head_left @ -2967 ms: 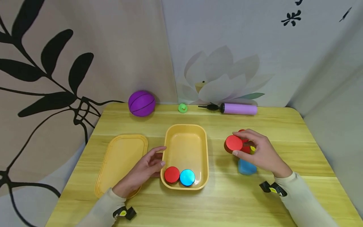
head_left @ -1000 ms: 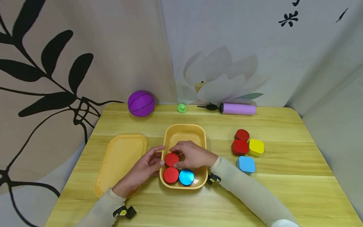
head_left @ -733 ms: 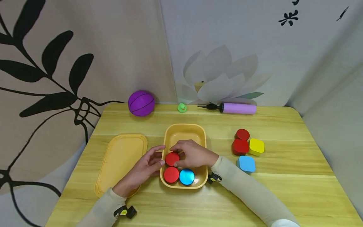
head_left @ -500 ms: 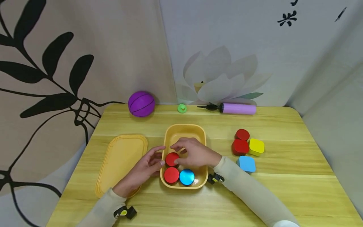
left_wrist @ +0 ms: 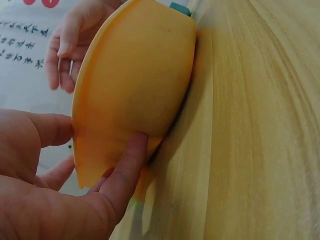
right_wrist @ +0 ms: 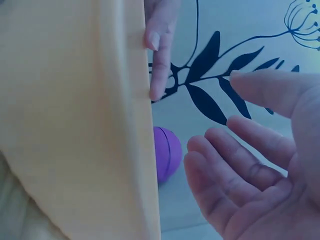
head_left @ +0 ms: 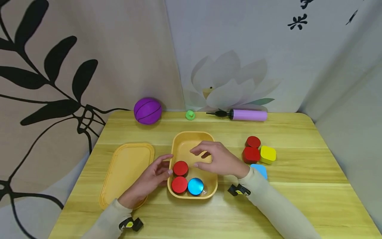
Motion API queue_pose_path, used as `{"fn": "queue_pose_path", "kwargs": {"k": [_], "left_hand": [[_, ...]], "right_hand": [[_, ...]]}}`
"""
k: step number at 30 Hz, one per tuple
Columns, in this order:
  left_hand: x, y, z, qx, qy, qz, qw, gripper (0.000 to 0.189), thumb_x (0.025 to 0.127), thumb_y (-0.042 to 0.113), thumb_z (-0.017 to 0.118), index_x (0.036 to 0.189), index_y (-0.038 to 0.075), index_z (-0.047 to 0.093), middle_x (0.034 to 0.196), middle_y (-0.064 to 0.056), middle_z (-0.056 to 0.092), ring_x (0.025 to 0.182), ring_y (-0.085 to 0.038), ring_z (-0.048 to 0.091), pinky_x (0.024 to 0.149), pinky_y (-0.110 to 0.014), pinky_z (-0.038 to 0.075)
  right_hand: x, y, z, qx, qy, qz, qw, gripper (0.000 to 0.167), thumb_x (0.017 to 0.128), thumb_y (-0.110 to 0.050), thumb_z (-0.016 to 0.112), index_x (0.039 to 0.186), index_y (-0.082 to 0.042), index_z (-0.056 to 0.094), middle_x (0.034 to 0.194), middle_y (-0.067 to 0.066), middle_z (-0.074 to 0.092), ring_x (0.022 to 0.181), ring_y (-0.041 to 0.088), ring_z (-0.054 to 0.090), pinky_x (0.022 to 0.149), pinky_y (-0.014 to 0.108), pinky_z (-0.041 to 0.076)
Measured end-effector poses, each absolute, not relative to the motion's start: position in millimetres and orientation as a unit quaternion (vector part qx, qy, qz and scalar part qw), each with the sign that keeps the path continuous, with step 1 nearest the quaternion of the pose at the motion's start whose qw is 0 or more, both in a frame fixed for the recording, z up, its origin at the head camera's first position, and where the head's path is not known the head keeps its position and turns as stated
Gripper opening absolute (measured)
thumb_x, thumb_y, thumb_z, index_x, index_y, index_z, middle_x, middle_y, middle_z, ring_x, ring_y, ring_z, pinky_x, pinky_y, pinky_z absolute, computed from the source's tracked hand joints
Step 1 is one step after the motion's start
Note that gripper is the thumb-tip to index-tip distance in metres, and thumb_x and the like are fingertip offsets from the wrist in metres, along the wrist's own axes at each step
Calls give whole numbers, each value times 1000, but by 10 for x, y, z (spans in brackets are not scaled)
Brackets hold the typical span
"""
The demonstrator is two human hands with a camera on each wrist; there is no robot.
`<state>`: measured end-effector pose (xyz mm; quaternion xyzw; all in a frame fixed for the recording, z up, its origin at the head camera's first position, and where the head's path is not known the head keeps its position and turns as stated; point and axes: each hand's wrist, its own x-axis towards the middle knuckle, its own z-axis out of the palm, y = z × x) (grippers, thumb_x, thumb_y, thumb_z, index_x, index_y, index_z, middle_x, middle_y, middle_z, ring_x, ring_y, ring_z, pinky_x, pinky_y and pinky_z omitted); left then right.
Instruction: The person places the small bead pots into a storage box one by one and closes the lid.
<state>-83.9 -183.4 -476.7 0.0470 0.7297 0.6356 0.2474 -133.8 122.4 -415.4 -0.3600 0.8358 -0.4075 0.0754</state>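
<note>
Loading container [head_left: 193, 132], seemingly: your right hand [head_left: 219, 159] relaxed, empty; left hand [head_left: 156, 173] unclenched against it (likely next: fetch yellow block [head_left: 268, 154]).

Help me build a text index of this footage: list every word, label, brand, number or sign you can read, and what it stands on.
No text here can be read.
Backdrop: rows of dark characters in the left wrist view, too blurred to read; red spots above them, cut off.
Wrist straps' yellow patches: too small to tell.
Box, lid, blocks, ball, pump: no lettering seen.
</note>
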Motion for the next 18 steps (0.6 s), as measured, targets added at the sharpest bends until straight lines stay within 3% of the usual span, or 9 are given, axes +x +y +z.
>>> {"fn": "queue_pose_path", "kwargs": {"k": [5, 18], "left_hand": [[-824, -1844, -4757, 45, 738, 629, 241, 57, 107, 28, 65, 159, 30, 40, 151, -20, 50, 126, -31, 60, 90, -41, 60], [-846, -1830, -4762, 53, 736, 632, 237, 57, 108, 26, 63, 160, 29, 39, 151, -20, 49, 128, -32, 59, 91, -41, 61]], "right_hand": [[-1287, 1408, -4081, -345, 830, -435, 56, 35, 93, -23, 83, 127, -18, 73, 125, 7, 75, 111, 26, 73, 93, 35, 62], [-1220, 2046, -4018, -257, 845, -469, -20, 30, 93, -16, 83, 122, -20, 75, 118, -5, 76, 106, 12, 72, 88, 35, 64]]}}
